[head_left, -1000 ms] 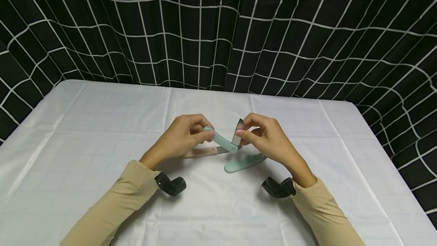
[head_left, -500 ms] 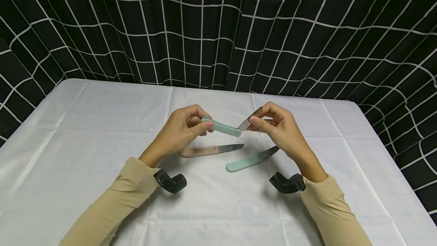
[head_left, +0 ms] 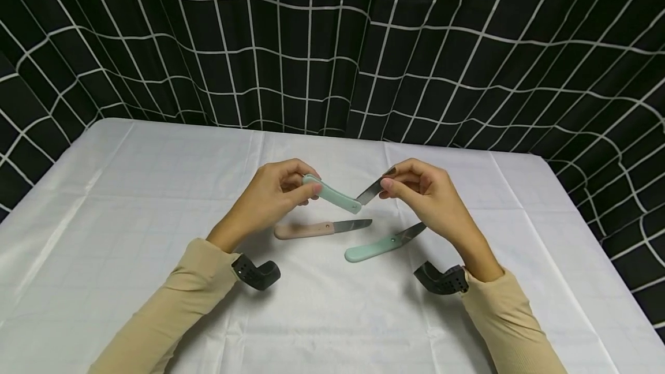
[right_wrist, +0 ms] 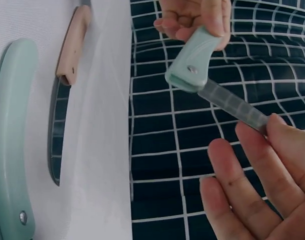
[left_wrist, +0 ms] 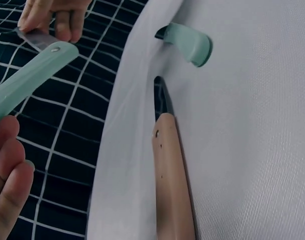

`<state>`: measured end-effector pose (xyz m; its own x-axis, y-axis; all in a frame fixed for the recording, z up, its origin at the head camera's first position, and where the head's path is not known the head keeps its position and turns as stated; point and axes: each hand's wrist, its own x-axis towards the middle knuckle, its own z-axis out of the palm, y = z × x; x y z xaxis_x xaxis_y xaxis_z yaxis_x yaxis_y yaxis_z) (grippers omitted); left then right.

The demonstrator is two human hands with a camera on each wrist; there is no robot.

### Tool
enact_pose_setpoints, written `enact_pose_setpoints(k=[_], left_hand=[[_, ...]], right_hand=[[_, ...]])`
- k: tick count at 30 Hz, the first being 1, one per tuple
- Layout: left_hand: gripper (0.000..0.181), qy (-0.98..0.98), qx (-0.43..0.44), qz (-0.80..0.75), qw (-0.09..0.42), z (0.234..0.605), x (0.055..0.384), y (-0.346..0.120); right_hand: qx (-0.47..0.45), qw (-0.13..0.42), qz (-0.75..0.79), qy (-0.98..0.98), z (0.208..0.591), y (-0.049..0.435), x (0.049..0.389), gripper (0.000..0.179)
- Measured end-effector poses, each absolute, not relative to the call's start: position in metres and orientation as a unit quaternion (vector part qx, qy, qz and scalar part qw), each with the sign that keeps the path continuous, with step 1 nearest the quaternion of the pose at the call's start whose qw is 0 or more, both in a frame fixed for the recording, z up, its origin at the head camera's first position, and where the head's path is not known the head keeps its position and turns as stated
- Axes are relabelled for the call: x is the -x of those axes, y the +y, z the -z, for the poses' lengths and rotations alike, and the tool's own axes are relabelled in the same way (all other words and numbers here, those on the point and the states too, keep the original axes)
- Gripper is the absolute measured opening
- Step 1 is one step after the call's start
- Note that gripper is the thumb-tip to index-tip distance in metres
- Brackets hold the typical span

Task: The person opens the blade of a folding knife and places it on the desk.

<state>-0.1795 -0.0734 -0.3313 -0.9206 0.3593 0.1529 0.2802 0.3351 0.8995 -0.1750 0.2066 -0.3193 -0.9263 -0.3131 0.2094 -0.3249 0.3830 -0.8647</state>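
Note:
Above the table, a folding knife with a mint-green handle (head_left: 337, 195) is held partly unfolded between both hands. My left hand (head_left: 275, 192) pinches the far end of its handle between thumb and fingers. The thumb and fingertips of my right hand (head_left: 423, 189) pinch the tip of its steel blade (right_wrist: 235, 106). Below on the cloth lies a pink folding knife (head_left: 306, 230), its blade out and pointing right. A second mint-green folding knife (head_left: 371, 248) rests to its right, blade angled up and partly beneath the right hand in the head view.
White cloth (head_left: 312, 316) covers the table, with fold creases. Behind it hangs a black curtain (head_left: 291, 45) with a white grid. Black wrist cameras (head_left: 257, 273) sit on both wrists.
My right hand has moved right and slightly up with the blade tip, swinging the blade outward from the handle. My left hand has risen slightly with the handle. The knives on the cloth stay put.

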Motion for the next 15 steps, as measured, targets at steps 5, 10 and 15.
enact_pose_setpoints(k=[5,10,15], left_hand=[[0.017,0.829,-0.196,-0.522,0.043,0.3314,0.1797,-0.0757],[0.018,0.839,-0.212,-0.498,0.048,0.3337,0.1803,-0.0757],[0.012,0.851,-0.208,-0.479,0.044,0.3327,0.1806,-0.0761]], right_hand=[[-0.176,-0.018,-0.491,-0.853,0.3202,0.2047,0.1747,0.017],[-0.168,-0.020,-0.465,-0.869,0.3225,0.2035,0.1749,0.019],[-0.171,-0.022,-0.449,-0.877,0.3233,0.2027,0.1743,0.018]])
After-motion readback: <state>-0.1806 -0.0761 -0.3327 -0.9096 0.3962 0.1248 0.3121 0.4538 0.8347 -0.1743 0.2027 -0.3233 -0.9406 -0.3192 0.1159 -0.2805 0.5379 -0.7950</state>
